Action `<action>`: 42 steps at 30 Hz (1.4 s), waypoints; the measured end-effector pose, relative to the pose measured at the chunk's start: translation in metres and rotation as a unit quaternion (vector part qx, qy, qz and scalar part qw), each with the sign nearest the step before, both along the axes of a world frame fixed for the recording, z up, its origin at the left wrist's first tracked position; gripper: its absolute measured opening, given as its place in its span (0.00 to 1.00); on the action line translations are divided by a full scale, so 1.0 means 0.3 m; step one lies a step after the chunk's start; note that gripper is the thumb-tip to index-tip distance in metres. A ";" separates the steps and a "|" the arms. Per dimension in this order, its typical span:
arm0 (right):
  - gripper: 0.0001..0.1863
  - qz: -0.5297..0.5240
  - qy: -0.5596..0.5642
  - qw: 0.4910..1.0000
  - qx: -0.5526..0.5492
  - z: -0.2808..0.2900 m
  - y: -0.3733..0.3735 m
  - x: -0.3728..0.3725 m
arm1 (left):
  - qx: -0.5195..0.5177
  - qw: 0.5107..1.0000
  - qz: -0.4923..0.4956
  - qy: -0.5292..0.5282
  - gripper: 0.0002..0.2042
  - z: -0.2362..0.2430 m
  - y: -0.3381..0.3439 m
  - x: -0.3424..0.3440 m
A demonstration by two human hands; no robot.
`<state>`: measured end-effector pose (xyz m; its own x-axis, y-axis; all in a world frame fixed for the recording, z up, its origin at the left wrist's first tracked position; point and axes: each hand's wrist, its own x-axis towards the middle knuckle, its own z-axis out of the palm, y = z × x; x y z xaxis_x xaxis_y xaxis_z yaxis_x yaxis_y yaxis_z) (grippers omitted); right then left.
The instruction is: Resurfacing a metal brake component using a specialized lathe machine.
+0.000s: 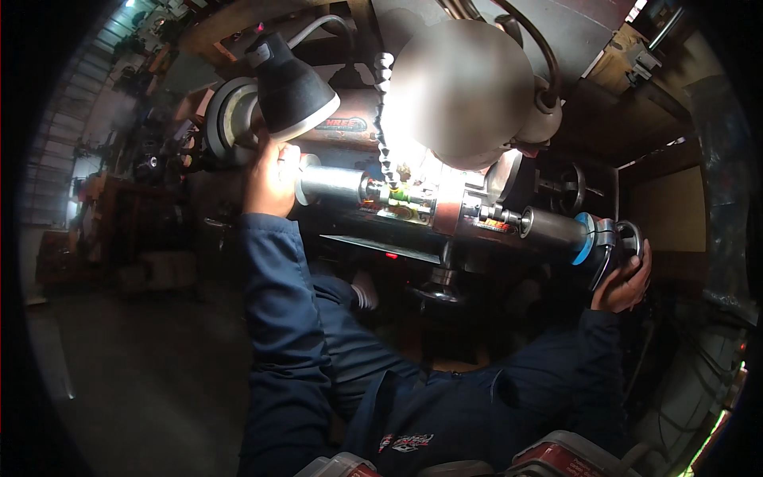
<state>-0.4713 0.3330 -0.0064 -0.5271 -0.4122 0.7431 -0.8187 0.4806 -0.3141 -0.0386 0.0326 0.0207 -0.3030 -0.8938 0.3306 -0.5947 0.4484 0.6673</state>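
A bench machine shaped like a small lathe runs across in front of me. My left hand point(272, 181) is raised at its left end, beside the pale flange of a metal cylinder point(335, 183). Its fingers are curled and partly hidden by the black lamp shade point(288, 89), so what they hold cannot be made out. At the far right, my right hand point(626, 285) grips the rim of a small handwheel point(630, 240). Next to that wheel is a second metal cylinder point(554, 228) with a blue ring point(586, 238). Between the cylinders, a slim shaft point(413, 196) lies in bright light.
A large round lamp point(465, 87) hangs over the machine's middle and hides what is behind it. A segmented coolant hose point(384, 111) comes down onto the shaft. A large wheel point(232, 121) stands at the left, and a lower handwheel point(439, 288) juts toward my knees.
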 end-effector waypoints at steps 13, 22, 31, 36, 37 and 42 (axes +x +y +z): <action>0.23 0.015 0.060 0.998 -0.013 -0.185 0.096 -0.096 | 0.031 0.999 0.022 -0.031 0.10 0.001 -0.004 0.012; 0.14 -0.005 -0.126 0.951 0.281 0.180 -0.088 -0.123 | 0.008 0.998 0.026 -0.059 0.12 -0.029 -0.015 0.029; 0.12 0.007 -0.065 0.993 0.098 0.082 -0.030 -0.068 | 0.014 0.998 0.028 -0.046 0.11 -0.024 -0.014 0.032; 0.16 0.025 0.027 0.998 -0.051 -0.047 0.000 -0.034 | 0.032 0.999 0.028 -0.029 0.11 -0.032 -0.020 0.025; 0.17 0.035 0.066 0.993 -0.090 -0.077 0.011 -0.045 | 0.032 0.998 0.028 -0.039 0.11 -0.024 -0.017 0.016; 0.17 0.036 0.061 0.997 -0.029 0.032 -0.015 -0.036 | 0.019 0.998 0.029 -0.061 0.11 -0.008 -0.007 0.014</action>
<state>-0.4822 0.3285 0.0032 -0.4020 -0.4005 0.8234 -0.8845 0.4023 -0.2362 -0.0344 0.0306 0.0181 -0.2855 -0.9226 0.2594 -0.6970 0.3857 0.6046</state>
